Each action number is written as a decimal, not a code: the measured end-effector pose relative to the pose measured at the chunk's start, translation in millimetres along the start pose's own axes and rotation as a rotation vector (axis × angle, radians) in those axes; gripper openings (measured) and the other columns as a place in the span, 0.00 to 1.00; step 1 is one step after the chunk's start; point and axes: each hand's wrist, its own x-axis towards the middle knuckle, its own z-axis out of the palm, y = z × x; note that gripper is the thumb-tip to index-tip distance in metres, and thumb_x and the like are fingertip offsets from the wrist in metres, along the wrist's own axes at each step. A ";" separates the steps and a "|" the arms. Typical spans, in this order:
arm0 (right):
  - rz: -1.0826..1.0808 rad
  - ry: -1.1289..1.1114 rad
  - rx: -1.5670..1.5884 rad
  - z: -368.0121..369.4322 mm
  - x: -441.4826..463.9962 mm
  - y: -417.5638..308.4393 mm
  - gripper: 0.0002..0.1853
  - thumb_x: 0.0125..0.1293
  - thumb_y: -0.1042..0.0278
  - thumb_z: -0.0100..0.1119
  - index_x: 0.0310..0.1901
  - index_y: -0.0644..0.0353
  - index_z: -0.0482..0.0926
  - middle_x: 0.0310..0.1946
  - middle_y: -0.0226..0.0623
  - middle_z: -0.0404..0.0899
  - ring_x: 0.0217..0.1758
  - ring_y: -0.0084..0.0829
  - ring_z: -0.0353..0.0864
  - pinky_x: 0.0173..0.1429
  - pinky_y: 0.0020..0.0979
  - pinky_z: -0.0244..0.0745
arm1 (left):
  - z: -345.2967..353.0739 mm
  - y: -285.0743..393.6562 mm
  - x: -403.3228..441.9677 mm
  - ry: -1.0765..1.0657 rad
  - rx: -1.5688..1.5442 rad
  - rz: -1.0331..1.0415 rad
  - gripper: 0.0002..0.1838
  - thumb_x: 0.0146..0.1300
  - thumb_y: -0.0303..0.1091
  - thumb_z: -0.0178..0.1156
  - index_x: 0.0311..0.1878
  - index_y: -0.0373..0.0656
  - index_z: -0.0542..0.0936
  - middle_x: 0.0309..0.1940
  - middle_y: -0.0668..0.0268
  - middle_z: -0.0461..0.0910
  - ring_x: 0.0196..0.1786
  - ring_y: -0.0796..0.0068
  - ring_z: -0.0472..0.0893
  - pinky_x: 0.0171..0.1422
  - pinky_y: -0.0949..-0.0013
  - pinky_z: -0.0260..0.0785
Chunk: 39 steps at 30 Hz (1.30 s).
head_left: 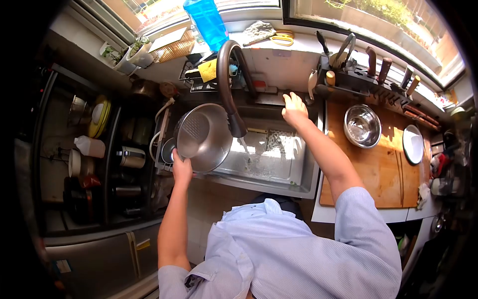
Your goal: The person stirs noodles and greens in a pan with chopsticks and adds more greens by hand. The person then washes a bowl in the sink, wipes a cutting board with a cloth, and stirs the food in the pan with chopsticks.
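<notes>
Bowl (211,142) in closed left grip (182,168)

**Worn on the head, tipped down over the sink (259,185)**

Looks forward and down from head height, just above the shirt (271,236) spread from 5 to 7 o'clock. Faces a window (331,17) at 1 o'clock. Reaches wide, bowed toward dark corners: takes in shelves (112,164) at 9 o'clock, a cutting board (368,174) at 3.

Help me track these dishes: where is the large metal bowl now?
Head view: the bowl is left of the faucet, held in the left hand.
</notes>
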 end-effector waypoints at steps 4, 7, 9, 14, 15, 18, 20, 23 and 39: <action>0.121 -0.256 -0.102 -12.2 30.2 -5.0 0.27 0.55 0.68 0.52 0.59 0.58 0.64 0.57 0.46 0.65 0.62 0.43 0.63 0.64 0.39 0.62 | 24.4 -26.0 -2.3 -0.424 -0.465 -0.417 0.19 0.54 0.27 0.46 0.49 0.28 0.67 0.34 0.51 0.77 0.27 0.61 0.80 0.26 0.64 0.78; 0.117 -0.274 -0.134 -5.9 40.3 -5.3 0.21 0.57 0.64 0.52 0.52 0.60 0.68 0.51 0.47 0.70 0.57 0.43 0.69 0.60 0.40 0.66 | 47.9 -22.3 -22.2 -0.527 -0.564 -0.527 0.16 0.53 0.27 0.47 0.45 0.27 0.69 0.32 0.52 0.78 0.28 0.61 0.81 0.28 0.64 0.78; 0.111 -0.273 -0.163 -2.9 43.7 -5.6 0.22 0.57 0.62 0.52 0.52 0.62 0.68 0.49 0.48 0.71 0.57 0.44 0.69 0.60 0.41 0.66 | 60.6 -20.6 -30.8 -0.596 -0.597 -0.562 0.15 0.54 0.26 0.48 0.44 0.28 0.70 0.32 0.52 0.78 0.29 0.61 0.81 0.30 0.64 0.78; 0.096 -0.305 -0.199 3.3 45.0 -6.0 0.21 0.57 0.60 0.51 0.50 0.61 0.72 0.49 0.47 0.72 0.58 0.43 0.68 0.61 0.40 0.65 | 73.7 -17.8 -36.2 -0.732 -0.609 -0.641 0.14 0.54 0.26 0.48 0.43 0.29 0.70 0.34 0.53 0.78 0.30 0.61 0.81 0.34 0.62 0.77; 0.028 -0.219 -0.150 7.3 41.8 -5.6 0.21 0.57 0.60 0.51 0.51 0.60 0.73 0.50 0.46 0.72 0.58 0.42 0.68 0.62 0.40 0.63 | 76.5 -17.9 -36.6 -0.757 -0.617 -0.636 0.14 0.54 0.26 0.48 0.44 0.28 0.70 0.34 0.53 0.78 0.31 0.61 0.81 0.34 0.62 0.77; -0.097 -0.015 0.030 1.7 28.9 -16.4 0.20 0.59 0.60 0.49 0.51 0.59 0.75 0.52 0.43 0.72 0.60 0.39 0.67 0.65 0.38 0.59 | 82.0 -12.4 -36.4 -0.796 -0.621 -0.631 0.15 0.54 0.26 0.48 0.44 0.28 0.69 0.34 0.53 0.78 0.31 0.60 0.82 0.33 0.62 0.78; -0.134 -0.068 0.151 -3.9 22.8 -24.5 0.20 0.59 0.60 0.50 0.50 0.59 0.75 0.53 0.44 0.71 0.61 0.39 0.65 0.65 0.37 0.59 | 85.2 -10.2 -36.1 -0.806 -0.616 -0.632 0.15 0.54 0.26 0.48 0.45 0.28 0.69 0.34 0.53 0.78 0.31 0.59 0.82 0.33 0.62 0.78; -0.064 -0.090 0.124 -10.5 26.4 -22.1 0.20 0.59 0.61 0.49 0.51 0.58 0.74 0.53 0.41 0.71 0.61 0.39 0.65 0.65 0.37 0.60 | 85.9 -6.5 -35.4 -0.795 -0.589 -0.626 0.15 0.54 0.25 0.48 0.45 0.27 0.69 0.34 0.53 0.78 0.30 0.60 0.81 0.33 0.62 0.79; -0.375 0.389 -0.134 -126.0 164.8 -81.5 0.12 0.57 0.63 0.56 0.44 0.48 0.77 0.40 0.36 0.74 0.46 0.37 0.74 0.48 0.40 0.73 | 83.3 -6.6 -46.4 -0.761 -0.547 -0.582 0.16 0.55 0.26 0.47 0.47 0.28 0.69 0.34 0.50 0.77 0.29 0.59 0.82 0.30 0.63 0.79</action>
